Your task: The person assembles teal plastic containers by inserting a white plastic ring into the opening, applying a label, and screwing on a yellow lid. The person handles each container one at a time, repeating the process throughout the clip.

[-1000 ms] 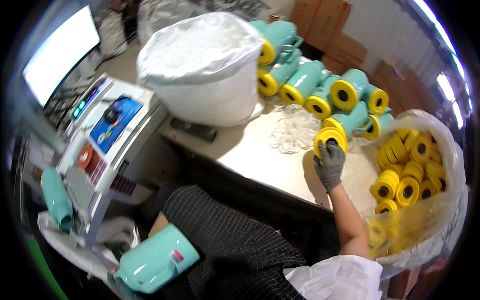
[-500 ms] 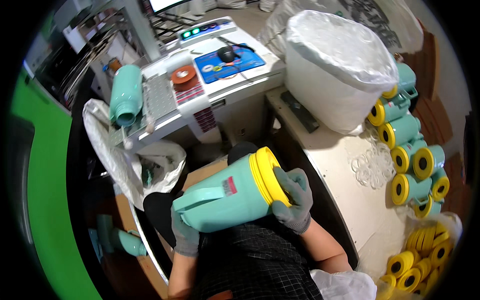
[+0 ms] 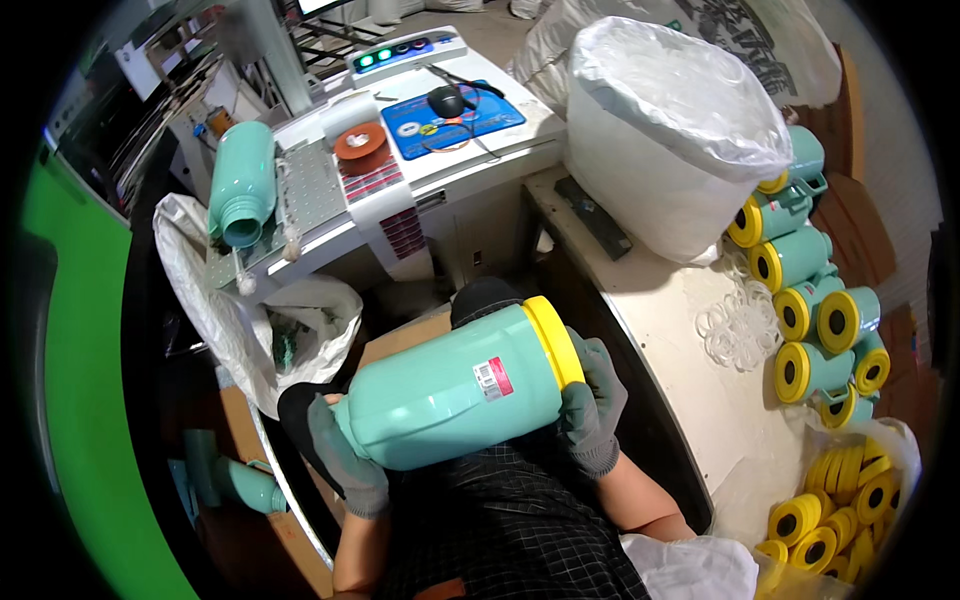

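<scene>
A teal plastic jug (image 3: 430, 385) lies on its side above my lap, its narrower end pointing left. On its right end sits a wide yellow screw cap (image 3: 553, 342), and a red and white sticker (image 3: 493, 379) shows on its side. My gloved left hand (image 3: 345, 455) is wrapped round the narrow end, fingers partly hidden beneath it. At the other end my gloved right hand (image 3: 597, 408) grips the yellow cap, some of its fingers out of sight behind the rim.
Another teal jug (image 3: 243, 180) lies on the white machine (image 3: 450, 165) ahead, beside orange tape (image 3: 361, 147) and a sticker strip. White rings (image 3: 740, 325), yellow-capped jugs (image 3: 790, 258), a bag of yellow caps (image 3: 815, 550) and a large white sack (image 3: 660, 150) occupy the right bench.
The jug has rolled in my hands: its handle has turned out of clear view and the sticker now faces me fully. My left hand has shifted left along the narrow end.
</scene>
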The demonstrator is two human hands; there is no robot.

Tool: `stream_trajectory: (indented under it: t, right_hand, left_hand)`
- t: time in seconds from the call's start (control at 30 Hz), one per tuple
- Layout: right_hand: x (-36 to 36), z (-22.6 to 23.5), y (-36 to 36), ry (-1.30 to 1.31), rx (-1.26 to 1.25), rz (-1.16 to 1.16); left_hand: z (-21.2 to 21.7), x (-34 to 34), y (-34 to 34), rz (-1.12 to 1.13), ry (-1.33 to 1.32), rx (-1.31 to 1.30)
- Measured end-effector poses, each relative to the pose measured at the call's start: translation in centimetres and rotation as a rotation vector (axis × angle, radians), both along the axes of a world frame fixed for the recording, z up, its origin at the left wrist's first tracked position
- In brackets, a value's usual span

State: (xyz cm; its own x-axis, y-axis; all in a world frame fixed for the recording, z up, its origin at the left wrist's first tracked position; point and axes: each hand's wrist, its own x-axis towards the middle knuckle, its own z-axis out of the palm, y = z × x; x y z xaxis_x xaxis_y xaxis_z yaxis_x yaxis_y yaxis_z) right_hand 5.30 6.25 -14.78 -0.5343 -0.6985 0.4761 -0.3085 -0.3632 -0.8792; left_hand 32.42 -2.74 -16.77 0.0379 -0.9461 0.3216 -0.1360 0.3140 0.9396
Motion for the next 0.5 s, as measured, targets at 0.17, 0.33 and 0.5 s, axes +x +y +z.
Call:
stream_trajectory:
  t: [0.17, 0.33, 0.5]
  right_hand:
    - [0.1, 0.4, 0.4, -0.238, 0.179, -0.063]
    - [-1.6, -5.5, 2.4, -0.455, 0.258, -0.016]
    - [-4.3, -4.4, 2.9, -1.075, 0.109, 0.133]
  left_hand:
    - [3.3, -0.6, -0.6, 0.037, -0.422, -0.259]
    - [4.7, -1.9, 0.5, -0.144, -0.212, -0.282]
    - [5.8, -4.5, 0.1, -0.455, -0.172, -0.561]
